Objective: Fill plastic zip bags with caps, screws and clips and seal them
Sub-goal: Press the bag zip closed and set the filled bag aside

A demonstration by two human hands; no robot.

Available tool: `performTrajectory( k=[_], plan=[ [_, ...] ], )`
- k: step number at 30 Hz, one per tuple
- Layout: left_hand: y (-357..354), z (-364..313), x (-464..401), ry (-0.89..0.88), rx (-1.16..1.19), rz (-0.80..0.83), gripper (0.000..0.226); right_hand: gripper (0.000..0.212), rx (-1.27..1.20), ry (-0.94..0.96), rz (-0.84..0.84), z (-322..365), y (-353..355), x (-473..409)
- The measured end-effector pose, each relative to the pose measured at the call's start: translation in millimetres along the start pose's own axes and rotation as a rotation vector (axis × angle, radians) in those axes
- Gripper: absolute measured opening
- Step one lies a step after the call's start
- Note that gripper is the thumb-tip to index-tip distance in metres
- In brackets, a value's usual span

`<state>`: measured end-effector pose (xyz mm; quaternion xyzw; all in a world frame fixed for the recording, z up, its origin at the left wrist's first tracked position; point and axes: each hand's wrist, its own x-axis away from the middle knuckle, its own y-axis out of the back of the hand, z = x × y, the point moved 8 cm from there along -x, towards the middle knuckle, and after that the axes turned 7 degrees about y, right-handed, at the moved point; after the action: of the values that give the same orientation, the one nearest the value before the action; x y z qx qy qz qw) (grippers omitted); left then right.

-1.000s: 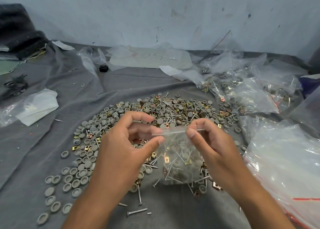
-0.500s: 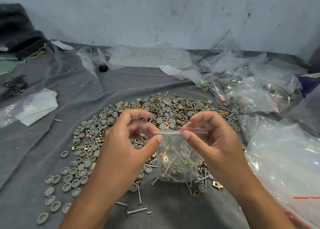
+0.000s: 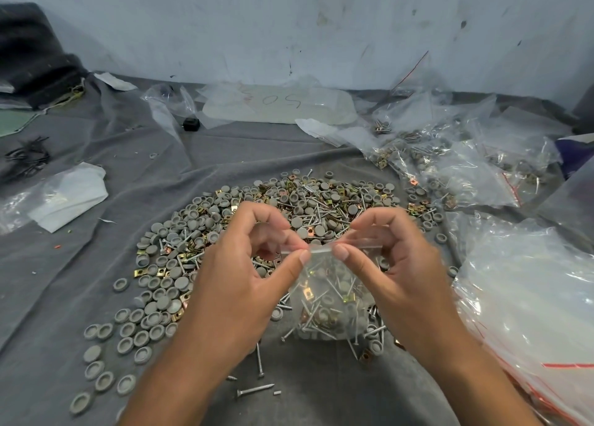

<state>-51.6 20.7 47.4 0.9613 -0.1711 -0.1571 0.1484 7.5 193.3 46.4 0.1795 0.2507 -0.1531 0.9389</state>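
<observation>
A small clear zip bag (image 3: 328, 300) hangs between both hands over the grey cloth, holding screws, grey caps and brass clips. My left hand (image 3: 244, 281) pinches the bag's top strip near its left end with thumb and forefinger. My right hand (image 3: 398, 274) pinches the same strip just to the right, thumb tips almost touching. Behind and around the bag lies a wide pile of grey caps, screws and brass clips (image 3: 289, 207). Loose caps (image 3: 128, 332) spread to the lower left.
Filled zip bags (image 3: 450, 168) lie heaped at the back right. A stack of empty bags with red zip lines (image 3: 530, 313) sits at the right. A bag with white paper (image 3: 64, 197) lies left. Loose screws (image 3: 255, 390) lie near the front. A wall stands behind.
Both hands have slid closer together along the bag's top strip, and the pinch points now meet near its left part. The bag has stayed hanging in the same place.
</observation>
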Motion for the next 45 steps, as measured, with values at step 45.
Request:
performTrajectory(
  k=[45],
  plan=[
    [6.8, 2.6, -2.5, 0.065, 0.077, -0.023, 0.033, 0.032, -0.065, -0.030, 0.078, -10.6, 8.8, -4.6]
  ],
)
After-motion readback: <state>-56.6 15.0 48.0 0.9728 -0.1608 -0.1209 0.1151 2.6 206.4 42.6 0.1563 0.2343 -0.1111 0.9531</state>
